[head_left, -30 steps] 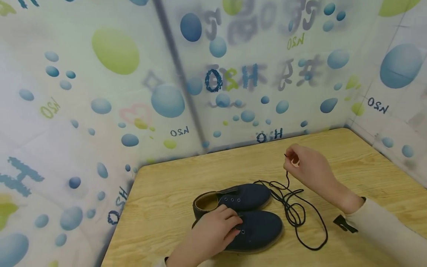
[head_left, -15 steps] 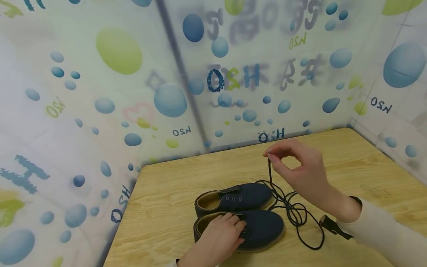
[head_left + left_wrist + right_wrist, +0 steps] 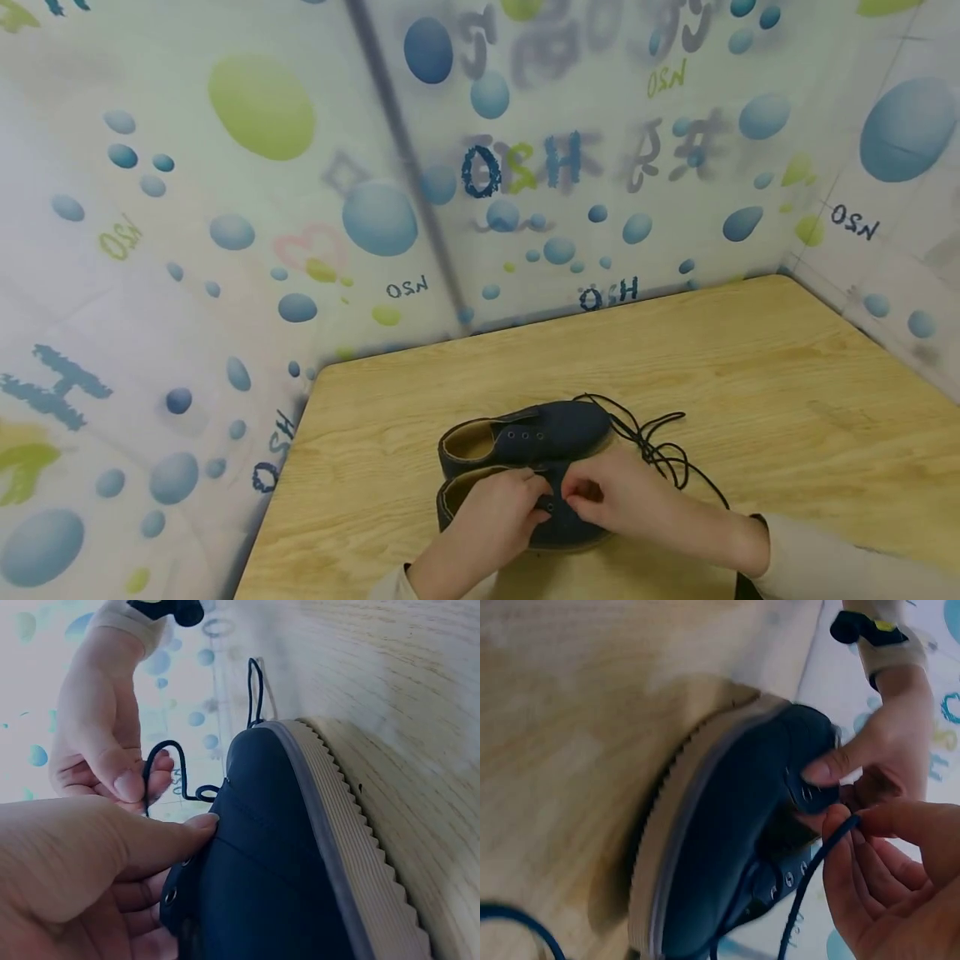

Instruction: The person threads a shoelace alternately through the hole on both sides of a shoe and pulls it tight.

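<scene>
Two navy lace-up shoes lie side by side on the table, toes to the right. My left hand (image 3: pixel 491 517) pinches the eyelet flap of the near shoe (image 3: pixel 262 862), its thumb on the outside and its fingers beneath. Close to those fingers, my right hand (image 3: pixel 630 496) pinches a dark shoelace (image 3: pixel 802 889) near its end, between thumb and forefinger. In the left wrist view the lace loops from the right hand toward the front of the near shoe. Metal eyelets (image 3: pixel 171 895) show along the flap. The far shoe (image 3: pixel 577 425) is untouched behind.
A tangle of dark lace (image 3: pixel 663 454) lies on the wooden table (image 3: pixel 375 433), right of the shoe toes. Patterned white curtain walls (image 3: pixel 322 183) rise behind the table and at both sides.
My right hand has brought the pinched lace end down and left, from above the table to the near shoe's eyelets. My left hand has stayed at that shoe's flap.
</scene>
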### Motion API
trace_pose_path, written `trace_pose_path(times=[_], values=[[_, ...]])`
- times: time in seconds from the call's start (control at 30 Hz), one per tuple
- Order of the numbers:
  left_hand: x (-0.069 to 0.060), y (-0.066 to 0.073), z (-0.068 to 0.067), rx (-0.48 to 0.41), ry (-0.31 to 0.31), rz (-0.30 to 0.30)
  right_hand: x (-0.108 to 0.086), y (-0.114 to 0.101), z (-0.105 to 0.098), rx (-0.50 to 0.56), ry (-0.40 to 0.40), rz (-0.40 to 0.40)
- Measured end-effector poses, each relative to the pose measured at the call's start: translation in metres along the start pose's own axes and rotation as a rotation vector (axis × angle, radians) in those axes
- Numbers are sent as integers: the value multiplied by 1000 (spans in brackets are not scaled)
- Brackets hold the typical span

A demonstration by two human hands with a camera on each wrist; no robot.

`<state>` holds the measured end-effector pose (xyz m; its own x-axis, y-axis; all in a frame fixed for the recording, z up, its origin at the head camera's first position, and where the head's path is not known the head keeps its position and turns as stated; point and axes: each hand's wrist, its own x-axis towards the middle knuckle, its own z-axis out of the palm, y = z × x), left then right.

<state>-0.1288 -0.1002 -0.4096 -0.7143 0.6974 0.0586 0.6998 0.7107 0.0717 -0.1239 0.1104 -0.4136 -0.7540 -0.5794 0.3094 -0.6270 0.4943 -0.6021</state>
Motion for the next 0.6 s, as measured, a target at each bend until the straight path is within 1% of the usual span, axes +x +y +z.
trace_pose_path(times=[0.1,0.23,0.33,0.5,0.6], values=[[0,0,0,-20,9,-9,0,-1,10,-50,8,-21],[0,1,0,-44,14,-19,0,-4,14,-113,4,-13],[-1,1,0,-52,9,-25,0,-3,18,-157,20,-38],[-2,1,-1,-52,11,-26,-1,-1,28,-259,87,-157],[-2,1,-2,-52,20,-26,-2,-1,31,-283,119,-204]])
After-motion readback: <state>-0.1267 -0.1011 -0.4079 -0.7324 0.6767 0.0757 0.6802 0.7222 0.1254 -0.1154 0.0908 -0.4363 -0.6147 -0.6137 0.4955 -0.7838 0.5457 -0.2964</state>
